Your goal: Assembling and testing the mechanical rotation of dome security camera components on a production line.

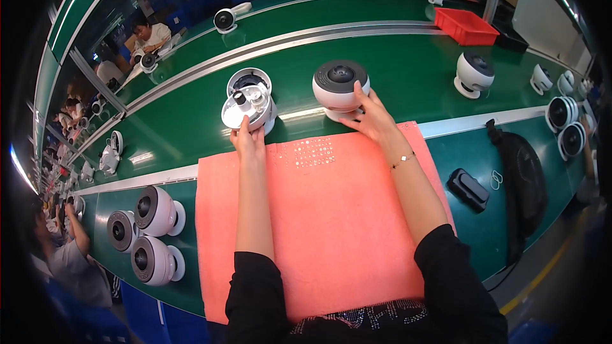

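My left hand (250, 141) grips the near rim of an opened white housing (231, 113), thumb on top and fingers below. Inside it stand a black cylinder (240, 98) and a small pale part, and behind it a round white shell (249, 77) shows its dark inside. To the right, my right hand (377, 118) is closed around the side and foot of a ball-shaped white device (324, 93) with a black ringed face and dark dome on top. Both things are on the green bench, just past a pink cloth (344, 229) with rows of small shiny dots near its far edge.
Three similar devices (153, 210) cluster left of the cloth. Another device (475, 71) stands far right, near a red bin (467, 27). A black case (468, 189), pale rings (496, 180) and a black bag (524, 185) lie at right. Other people work along the left.
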`<state>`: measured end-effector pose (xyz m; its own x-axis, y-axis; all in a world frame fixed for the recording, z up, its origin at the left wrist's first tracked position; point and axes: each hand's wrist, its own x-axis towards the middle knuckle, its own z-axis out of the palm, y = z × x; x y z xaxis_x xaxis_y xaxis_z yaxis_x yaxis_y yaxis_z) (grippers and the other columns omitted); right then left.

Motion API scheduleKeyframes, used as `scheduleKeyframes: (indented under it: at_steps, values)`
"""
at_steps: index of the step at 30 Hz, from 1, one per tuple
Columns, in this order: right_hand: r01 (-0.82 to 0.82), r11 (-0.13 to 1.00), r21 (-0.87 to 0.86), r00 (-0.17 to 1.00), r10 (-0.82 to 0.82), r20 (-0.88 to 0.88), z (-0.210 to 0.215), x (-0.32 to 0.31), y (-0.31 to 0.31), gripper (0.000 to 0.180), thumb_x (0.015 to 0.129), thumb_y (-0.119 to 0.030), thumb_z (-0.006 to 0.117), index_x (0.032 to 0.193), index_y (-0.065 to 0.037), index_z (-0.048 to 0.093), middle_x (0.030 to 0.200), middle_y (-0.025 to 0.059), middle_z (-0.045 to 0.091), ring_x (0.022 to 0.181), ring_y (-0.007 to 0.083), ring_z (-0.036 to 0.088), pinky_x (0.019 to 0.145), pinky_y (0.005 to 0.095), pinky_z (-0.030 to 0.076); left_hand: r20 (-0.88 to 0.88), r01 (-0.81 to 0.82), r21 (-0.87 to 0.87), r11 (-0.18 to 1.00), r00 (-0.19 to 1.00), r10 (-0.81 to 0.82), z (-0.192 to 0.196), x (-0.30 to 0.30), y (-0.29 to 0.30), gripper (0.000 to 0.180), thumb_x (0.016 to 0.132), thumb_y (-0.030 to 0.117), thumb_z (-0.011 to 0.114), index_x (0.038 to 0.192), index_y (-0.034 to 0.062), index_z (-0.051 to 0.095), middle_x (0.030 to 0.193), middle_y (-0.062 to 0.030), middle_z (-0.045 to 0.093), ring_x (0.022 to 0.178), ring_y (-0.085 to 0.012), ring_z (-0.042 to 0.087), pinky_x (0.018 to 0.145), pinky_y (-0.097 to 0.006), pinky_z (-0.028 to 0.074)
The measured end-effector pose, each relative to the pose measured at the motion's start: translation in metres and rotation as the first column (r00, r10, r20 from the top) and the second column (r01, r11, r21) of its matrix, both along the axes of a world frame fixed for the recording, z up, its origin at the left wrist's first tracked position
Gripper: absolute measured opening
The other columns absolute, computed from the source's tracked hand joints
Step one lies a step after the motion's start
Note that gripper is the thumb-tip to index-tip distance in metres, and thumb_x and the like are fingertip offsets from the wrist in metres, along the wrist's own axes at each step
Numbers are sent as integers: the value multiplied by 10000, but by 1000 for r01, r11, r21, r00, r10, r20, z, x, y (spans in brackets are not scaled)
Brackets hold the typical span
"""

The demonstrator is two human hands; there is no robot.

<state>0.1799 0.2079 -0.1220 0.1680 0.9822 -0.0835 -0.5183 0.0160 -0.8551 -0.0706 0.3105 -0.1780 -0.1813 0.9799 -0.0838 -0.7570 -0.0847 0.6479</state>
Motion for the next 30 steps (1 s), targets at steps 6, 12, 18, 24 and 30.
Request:
scheduleKeyframes:
  at_steps: [6, 12, 18, 24, 30]
  values:
    - [71, 990, -119, 864, -1, 504, -6, 27, 1, 636, 837, -452, 568, 1314, -90, 357, 1154, 93, 496, 952, 215, 551, 803, 338, 475, -228, 63, -17, 998, 971, -65, 42, -19, -17, 464, 804, 251, 647, 1119, -33, 460, 1039, -184, 537, 925, -271, 590, 678, -351, 562]
    - [195, 812, 550, 502, -565, 655, 48, 48, -26, 449, 806, -170, 600, 1225, -70, 475, 1083, 114, 578, 964, 182, 565, 820, 289, 443, -515, 82, -57, 995, 851, -99, 107, -41, -56, 582, 790, 434, 561, 1128, -34, 487, 874, -205, 604, 719, -269, 649, 573, -294, 567]
    - [-463, 779, 423, -191, -554, 810, 77, -22, -84, 542, 682, -45, 631, 1186, -210, 522, 1349, 65, 364, 1199, 342, 309, 981, 450, 276, -608, 291, -42, 956, 752, -255, 128, -51, -81, 484, 836, 403, 479, 1047, -26, 554, 843, -160, 646, 690, -222, 665, 548, -302, 566]
    - [-595, 547, 590, -239, -820, 520, 67, 3, -115, 177, 618, -83, 673, 772, -142, 608, 1133, 32, 571, 1109, 318, 387, 831, 397, 409, -566, 458, -25, 889, 726, -390, 135, -36, -87, 418, 845, 382, 497, 1021, 16, 596, 935, -87, 637, 806, -165, 632, 639, -285, 521]
    - [-600, 543, 587, 58, -702, 709, 77, -1, -161, 204, 588, 13, 677, 682, -47, 506, 993, 147, 605, 956, 414, 571, 743, 424, 515, -425, 607, -55, 793, 704, -568, 120, -40, -97, 278, 823, 280, 581, 898, 15, 622, 927, -69, 636, 812, -124, 609, 685, -260, 493]
